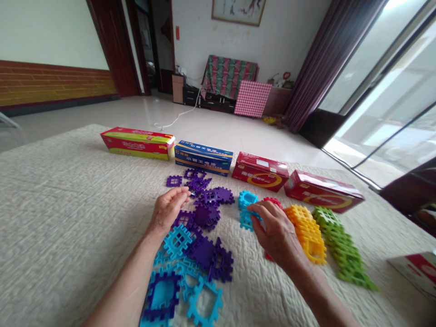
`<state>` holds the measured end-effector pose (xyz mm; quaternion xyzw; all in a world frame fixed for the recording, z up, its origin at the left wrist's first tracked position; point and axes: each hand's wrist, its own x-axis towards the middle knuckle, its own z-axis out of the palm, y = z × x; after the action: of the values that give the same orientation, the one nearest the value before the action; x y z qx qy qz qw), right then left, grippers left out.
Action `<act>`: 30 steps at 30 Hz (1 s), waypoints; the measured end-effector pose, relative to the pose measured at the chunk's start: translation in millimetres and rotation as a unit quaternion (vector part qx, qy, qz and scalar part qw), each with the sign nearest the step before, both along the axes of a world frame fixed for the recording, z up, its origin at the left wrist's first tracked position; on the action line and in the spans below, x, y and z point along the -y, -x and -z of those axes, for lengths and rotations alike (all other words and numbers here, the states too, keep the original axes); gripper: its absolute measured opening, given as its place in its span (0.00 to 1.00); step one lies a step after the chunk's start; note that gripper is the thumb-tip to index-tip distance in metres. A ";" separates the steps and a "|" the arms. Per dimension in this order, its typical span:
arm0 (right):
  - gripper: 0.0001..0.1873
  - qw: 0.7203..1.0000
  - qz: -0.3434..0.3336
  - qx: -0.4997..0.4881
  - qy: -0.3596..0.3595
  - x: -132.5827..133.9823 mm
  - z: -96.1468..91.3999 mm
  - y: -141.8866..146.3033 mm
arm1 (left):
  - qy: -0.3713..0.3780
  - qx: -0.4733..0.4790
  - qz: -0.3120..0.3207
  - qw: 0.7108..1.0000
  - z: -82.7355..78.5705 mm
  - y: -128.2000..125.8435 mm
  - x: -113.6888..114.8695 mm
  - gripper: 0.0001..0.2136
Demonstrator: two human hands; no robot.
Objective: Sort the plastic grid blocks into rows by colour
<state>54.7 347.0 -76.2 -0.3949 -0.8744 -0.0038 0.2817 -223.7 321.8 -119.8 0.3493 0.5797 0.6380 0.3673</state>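
Note:
My left hand (171, 208) is closed, fingertips pressed together, just over a loose pile of purple toothed plastic building tiles (204, 215). Whatever its fingers may hold is hidden. My right hand (277, 229) has its thumb and fingers closed at the edge of a light blue building tile (245, 220), which lies by another light blue tile (247, 198). Partly under that hand are red tiles (274, 202). To its right run an overlapping row of yellow tiles (308, 234) and a longer row of green tiles (344, 250). More light blue tiles (204, 302) lie mixed with purple ones near me.
Along the far side stand a red-and-green box (138, 144), a blue box (203, 159) and two red boxes (260, 171) (323, 190). Everything rests on a quilted beige cover (85, 204). Another box (417, 270) sits at the right edge.

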 end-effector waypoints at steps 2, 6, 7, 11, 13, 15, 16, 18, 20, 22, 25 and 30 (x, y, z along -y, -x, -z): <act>0.09 1.000 0.002 0.008 -0.012 -1.5 3.8 -0.2 | 0.002 0.002 0.001 1.000 0.1 -0.1 -0.1 0.21; 0.09 1.000 0.005 0.017 -0.026 -3.9 10.2 -0.3 | 0.001 0.005 -0.001 1.000 -0.6 -0.7 -0.4 0.20; 0.09 0.999 0.008 0.018 -0.028 -4.4 11.2 -0.6 | 0.001 0.004 -0.002 1.000 -0.9 -0.9 -0.3 0.20; 0.10 0.999 0.012 0.017 -0.035 -5.9 11.9 -2.2 | -0.002 0.004 -0.005 1.000 -1.7 -1.4 -0.1 0.20; 0.11 0.999 0.012 0.012 -0.046 -5.2 10.7 -1.8 | -0.004 0.005 -0.007 1.000 -2.0 -1.5 -0.2 0.20; 0.11 0.999 0.008 -0.002 -0.054 -2.6 9.6 0.9 | -0.005 0.010 -0.008 1.000 -2.5 -1.7 -0.3 0.19; 0.11 0.998 0.001 -0.014 -0.054 -0.2 9.5 3.4 | -0.005 0.012 -0.008 1.000 -2.7 -1.8 -0.4 0.20; 0.11 0.998 -0.025 -0.046 -0.044 6.7 10.3 10.7 | -0.005 0.018 -0.009 1.000 -3.0 -1.9 -0.5 0.20; 0.11 0.994 -0.069 -0.080 -0.004 16.2 12.2 20.4 | -0.007 0.020 -0.007 1.000 -2.6 -1.7 -0.6 0.19; 0.10 0.986 -0.118 -0.094 0.070 27.0 13.9 30.5 | -0.010 0.019 -0.005 1.000 -1.7 -1.2 -0.6 0.19; 0.11 0.969 -0.164 -0.073 0.169 40.7 14.7 41.8 | -0.014 0.028 -0.003 1.000 -0.6 -0.2 -0.6 0.18; 0.13 0.959 -0.189 -0.047 0.207 48.6 16.7 47.3 | -0.018 0.078 -0.011 0.997 -2.9 0.2 -0.7 0.17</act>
<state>7.4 298.4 -92.9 -0.2720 -0.9007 0.2486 0.2300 -223.9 322.5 -117.0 0.2986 0.5412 0.6776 0.3985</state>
